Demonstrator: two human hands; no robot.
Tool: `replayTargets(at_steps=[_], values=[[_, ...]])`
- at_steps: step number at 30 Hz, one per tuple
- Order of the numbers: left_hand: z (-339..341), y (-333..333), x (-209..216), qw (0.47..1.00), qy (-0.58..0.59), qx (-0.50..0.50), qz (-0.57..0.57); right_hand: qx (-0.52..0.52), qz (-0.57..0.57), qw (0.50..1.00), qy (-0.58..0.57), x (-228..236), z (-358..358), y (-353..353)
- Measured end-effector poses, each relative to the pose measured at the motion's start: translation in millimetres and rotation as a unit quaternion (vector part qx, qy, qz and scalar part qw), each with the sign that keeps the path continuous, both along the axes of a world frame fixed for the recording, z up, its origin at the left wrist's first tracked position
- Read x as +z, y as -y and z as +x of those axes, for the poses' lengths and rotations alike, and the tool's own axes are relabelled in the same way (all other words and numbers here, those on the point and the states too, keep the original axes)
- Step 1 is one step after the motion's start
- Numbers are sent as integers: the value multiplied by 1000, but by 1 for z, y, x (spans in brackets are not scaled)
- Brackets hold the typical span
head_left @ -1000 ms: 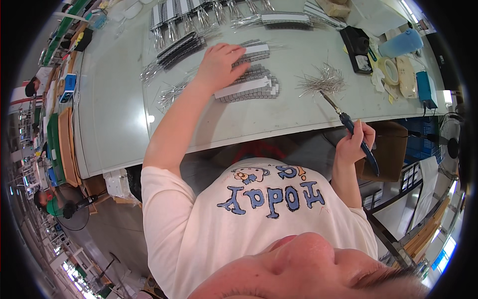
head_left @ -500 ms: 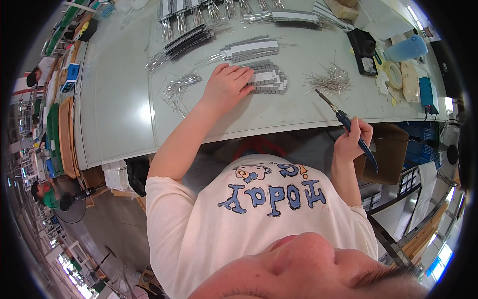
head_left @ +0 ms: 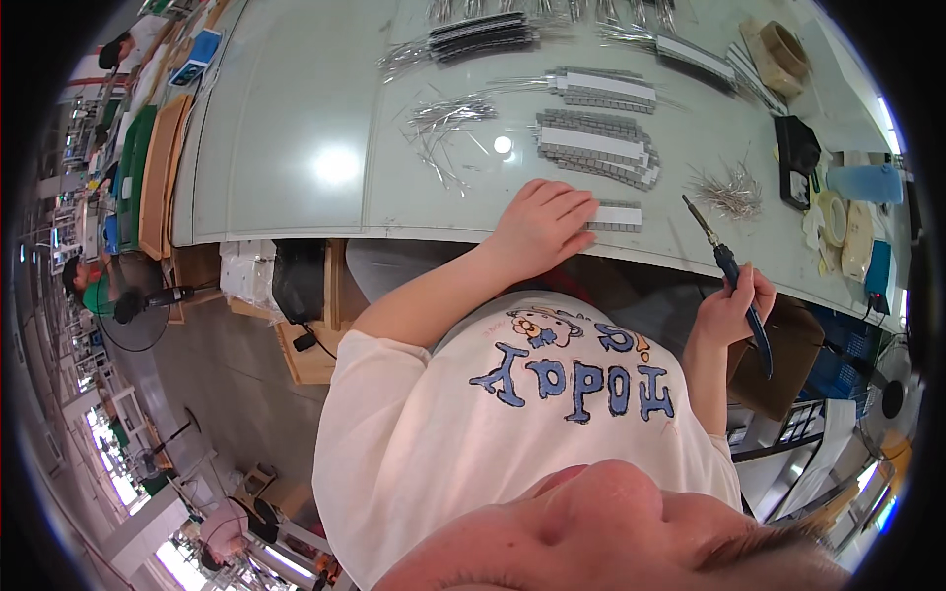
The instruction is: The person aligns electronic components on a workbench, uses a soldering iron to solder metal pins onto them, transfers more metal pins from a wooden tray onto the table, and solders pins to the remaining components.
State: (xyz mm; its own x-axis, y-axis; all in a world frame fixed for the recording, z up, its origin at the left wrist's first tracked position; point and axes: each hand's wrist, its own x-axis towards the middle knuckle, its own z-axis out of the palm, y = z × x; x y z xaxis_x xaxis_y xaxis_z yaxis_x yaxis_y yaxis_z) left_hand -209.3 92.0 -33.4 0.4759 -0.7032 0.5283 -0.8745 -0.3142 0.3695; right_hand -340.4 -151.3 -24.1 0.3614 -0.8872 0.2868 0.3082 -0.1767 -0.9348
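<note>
Near the table's front edge, my left hand has its fingers closed over one end of a short grey segmented strip with a white band along it. The strip lies on the table, its left end hidden under my fingers. My right hand grips a soldering iron by its blue handle, the bare metal tip pointing up and away over the table edge. Just beyond the strip sits a stack of similar grey strips. Loose thin metal leads are heaped beyond the iron's tip.
Another grey stack and a darker bundle with wire leads lie farther back. More loose leads spread at the left. A black holder, a tape roll and a blue bottle stand at the right.
My left hand has left the stack and come nearer the front edge, where it now holds a single strip. The soldering iron stays in my right hand. The whole view has shifted.
</note>
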Motion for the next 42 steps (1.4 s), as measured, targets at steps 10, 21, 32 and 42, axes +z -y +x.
replayTargets(at_steps=[10, 21, 32, 42], values=[[28, -130, -4, 981, 13, 161, 104, 36, -5, 999, -22, -11, 9, -23], [-20, -85, -21, 990, -7, 123, 73, 304, -112, 942, -84, -1, 30, -84], [-23, -79, -30, 990, 11, 120, 80, 353, -152, 915, -119, -8, 38, -95], [-23, -78, -30, 989, 23, 122, 86, 347, -158, 916, -123, -11, 40, -97]])
